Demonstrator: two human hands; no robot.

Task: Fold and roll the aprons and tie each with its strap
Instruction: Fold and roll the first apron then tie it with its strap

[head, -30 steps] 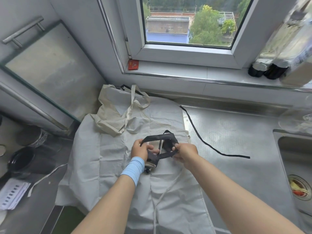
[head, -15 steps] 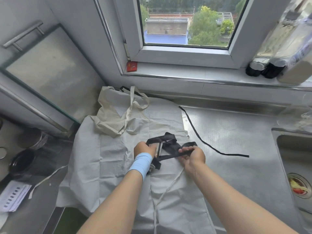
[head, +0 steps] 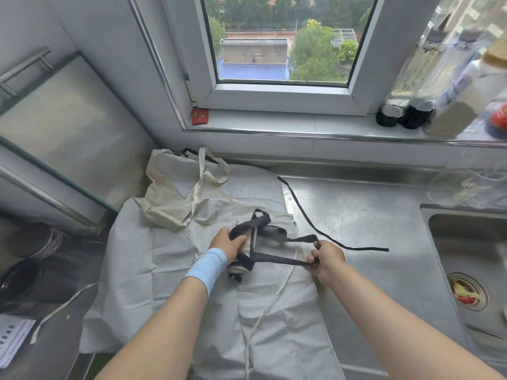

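Closest to me, both forearms reach in over a white apron (head: 153, 270) spread flat on the steel tabletop (head: 356, 220); its thin white tie (head: 270, 303) trails down across the cloth; there's a pale blue wristband (head: 207, 267) on the left wrist. Left hand (head: 229, 246) now: fingers curled round a rolled apron (head: 241, 266), a small light bundle banded in black, right over the middle of the white apron; whether it touches the cloth I can't tell. Right hand (head: 327, 260) sits off to the right of the roll, fingers and thumb pinching a black strap (head: 277, 259); that strap runs taut from the bundle's lower end straight to the pinch; a second length loops from the top of the roll toward the same fingers. Just past the right hand, a loose black band (head: 310, 224) lies in a long curve on the bare steel; what it belongs to I can't make out. Beyond the left hand, a crumpled cream cloth (head: 164, 207) with looped straps sits on the white apron's far left corner. Out to the right I've got the sink (head: 461, 250), food scraps in its drain strainer (head: 467, 292), and a clear glass bowl (head: 466, 185) behind it. Farthest back, the window sill (head: 274, 122) carries a small red packet (head: 199, 116) at its left end and dark-bottomed bottles (head: 406, 113) at its right; the window (head: 279, 45) above shows trees and a rooftop.
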